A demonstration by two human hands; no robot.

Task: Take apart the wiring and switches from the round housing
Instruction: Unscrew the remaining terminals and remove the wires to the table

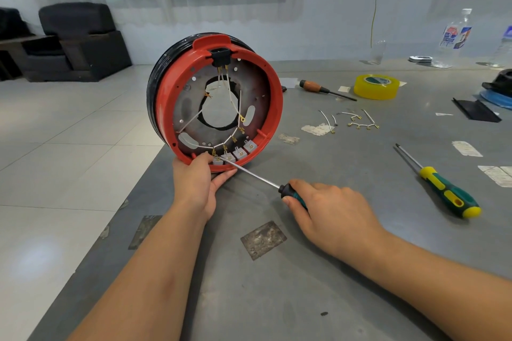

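Housing stands on edge near the left edge of the bench, open side toward the camera, red rim outermost, black band behind it. Inside: grey plate with a central hole, white wires running from a black socket at the top down to a row of four white switches along the lower rim.

Left hand grips the lower rim, thumb beneath, fingers curled over the edge just beside the leftmost switch. Right hand is wrapped round the handle of a screwdriver; the shaft slants up and left, tip at the leftmost switch's terminals.

Loose wire pieces with brass terminals lie toward the far right of the bench. A second screwdriver, yellow-green handle, lies near the right edge. A third, wooden-handled, and a yellow tape roll lie near the far edge.
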